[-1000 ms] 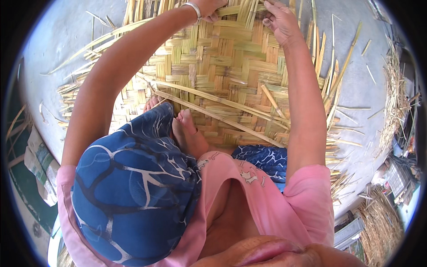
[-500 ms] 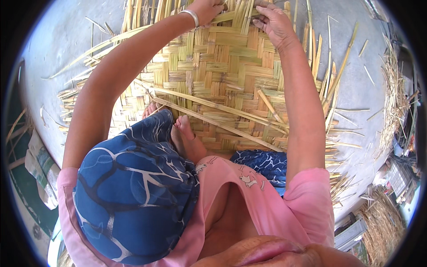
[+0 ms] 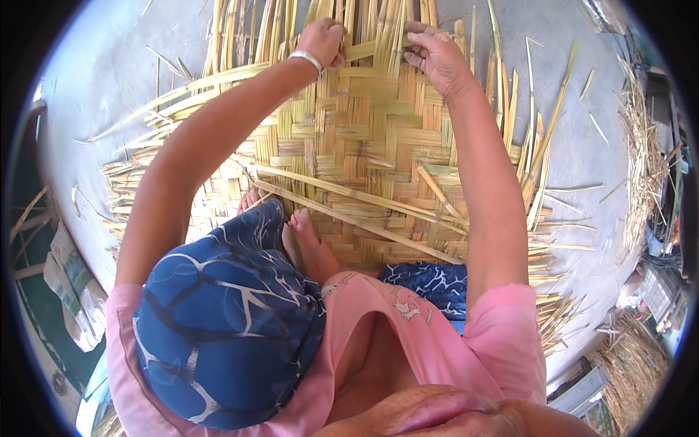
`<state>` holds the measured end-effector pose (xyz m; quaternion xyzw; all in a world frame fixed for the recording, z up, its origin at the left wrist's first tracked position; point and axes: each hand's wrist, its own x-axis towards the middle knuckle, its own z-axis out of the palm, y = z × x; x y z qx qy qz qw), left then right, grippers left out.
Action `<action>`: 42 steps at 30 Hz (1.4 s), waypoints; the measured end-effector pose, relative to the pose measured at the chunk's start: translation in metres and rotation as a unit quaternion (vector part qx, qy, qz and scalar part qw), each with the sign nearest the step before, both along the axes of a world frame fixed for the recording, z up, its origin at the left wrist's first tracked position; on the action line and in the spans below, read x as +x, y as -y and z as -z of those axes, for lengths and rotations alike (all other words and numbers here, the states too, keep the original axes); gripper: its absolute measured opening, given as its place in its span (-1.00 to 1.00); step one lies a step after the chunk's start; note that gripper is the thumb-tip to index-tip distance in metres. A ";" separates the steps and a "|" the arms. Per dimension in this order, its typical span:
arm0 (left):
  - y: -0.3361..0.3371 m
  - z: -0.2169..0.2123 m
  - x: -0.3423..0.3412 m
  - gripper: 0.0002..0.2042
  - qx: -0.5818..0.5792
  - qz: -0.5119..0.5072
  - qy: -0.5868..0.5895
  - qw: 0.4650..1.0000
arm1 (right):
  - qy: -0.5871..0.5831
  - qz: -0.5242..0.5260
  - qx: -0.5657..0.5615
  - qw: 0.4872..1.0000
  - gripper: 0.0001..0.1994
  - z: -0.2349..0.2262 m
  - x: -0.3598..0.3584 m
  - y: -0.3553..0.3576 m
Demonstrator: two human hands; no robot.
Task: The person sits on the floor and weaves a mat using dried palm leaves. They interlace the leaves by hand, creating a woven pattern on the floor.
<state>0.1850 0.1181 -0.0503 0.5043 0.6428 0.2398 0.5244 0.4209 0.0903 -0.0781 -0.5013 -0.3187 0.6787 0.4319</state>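
Left hand (image 3: 322, 44), upper centre of frame: curled closed on a yellow-green strip (image 3: 360, 51). Right hand (image 3: 439, 60), upper right of centre: fingers bent beside strip; cannot tell if gripping. Woven mat (image 3: 357, 138) spans upper centre to middle. Pink shirt (image 3: 480, 364), lower centre: printed pale animal figures (image 3: 406, 310).

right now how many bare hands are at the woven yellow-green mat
2: the left hand, with a silver-coloured bangle at its wrist, curled at a flat yellow-green strip; the right hand, to its right, close to that strip. No others show.
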 end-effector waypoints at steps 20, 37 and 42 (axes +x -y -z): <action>-0.022 0.010 -0.007 -0.57 -0.019 0.264 -0.059 0.963 | -0.022 0.017 0.005 1.000 -0.69 0.004 0.000 0.000; -0.060 0.061 -0.009 -0.66 0.090 0.453 -0.216 0.860 | 0.054 0.124 -0.013 0.991 -0.79 0.012 -0.009 0.024; -0.065 0.061 -0.011 -0.63 -0.024 0.420 -0.117 0.899 | -0.007 0.123 0.020 0.992 -0.78 0.006 -0.009 0.029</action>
